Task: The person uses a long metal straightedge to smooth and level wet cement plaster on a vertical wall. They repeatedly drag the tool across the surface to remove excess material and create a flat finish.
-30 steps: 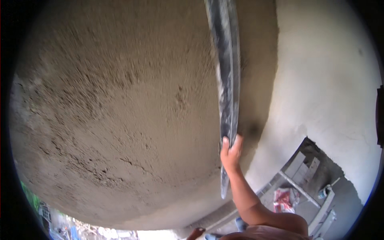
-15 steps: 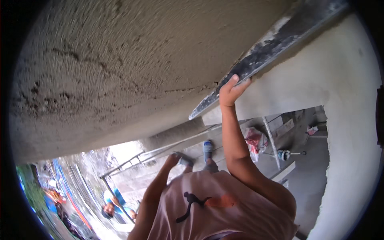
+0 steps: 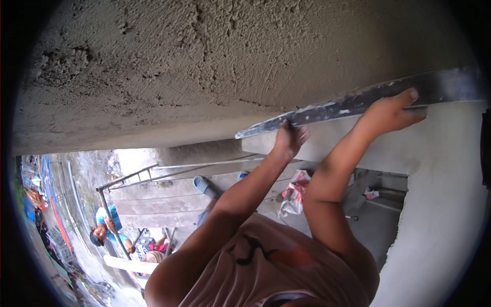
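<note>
A long dark straightedge [image 3: 353, 105], spattered with mortar, lies along the boundary between rough wet plaster [image 3: 169, 66] and a smooth grey surface [image 3: 332, 135]. My left hand [image 3: 290, 140] grips its lower edge toward the narrow left end, thumb on the dark face. Farther right, my right hand [image 3: 391, 113] holds the same edge, with the thumb up against the face and the fingers partly hidden and slightly blurred. Coarse pits and ridges mark the plaster at the left and middle; near the bar it looks smoother.
I stand on a plank platform [image 3: 158, 204] with a metal rail [image 3: 128, 178] at its side. A red and white sack [image 3: 296, 192] lies behind my right arm. Below at the left, a person in blue [image 3: 110, 225] is beside the scaffold, and another person is partly seen.
My left hand has come up from beside my body and taken hold of the straightedge. My right hand has shifted right along it. The bar now lies closer to level.
</note>
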Demonstrator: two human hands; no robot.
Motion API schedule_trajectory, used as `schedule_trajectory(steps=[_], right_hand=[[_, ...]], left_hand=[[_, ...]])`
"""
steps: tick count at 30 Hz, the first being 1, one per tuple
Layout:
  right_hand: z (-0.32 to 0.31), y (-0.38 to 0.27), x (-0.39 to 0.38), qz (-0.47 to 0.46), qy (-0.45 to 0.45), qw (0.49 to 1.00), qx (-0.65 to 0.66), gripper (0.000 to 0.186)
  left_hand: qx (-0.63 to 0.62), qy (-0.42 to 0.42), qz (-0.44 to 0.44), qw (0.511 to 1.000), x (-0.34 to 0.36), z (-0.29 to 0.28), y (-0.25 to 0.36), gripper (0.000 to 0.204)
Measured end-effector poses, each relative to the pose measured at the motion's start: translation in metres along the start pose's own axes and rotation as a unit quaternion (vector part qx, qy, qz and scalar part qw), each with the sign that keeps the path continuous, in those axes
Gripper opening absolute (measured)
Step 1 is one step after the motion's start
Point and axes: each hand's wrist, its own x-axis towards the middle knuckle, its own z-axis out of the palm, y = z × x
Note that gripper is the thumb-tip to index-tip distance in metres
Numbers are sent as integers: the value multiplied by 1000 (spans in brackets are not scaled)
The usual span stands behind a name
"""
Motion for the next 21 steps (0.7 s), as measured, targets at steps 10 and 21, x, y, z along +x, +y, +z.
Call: schedule_trajectory(steps=[10,21], right_hand=[[-20,106,-173,30,-142,988,50,54],[-13,34,7,-81,-67,993,53,46]], left_hand=[[54,-50,39,997,96,-145,32,35],[25,-348,-61,935,78,-56,10,38]])
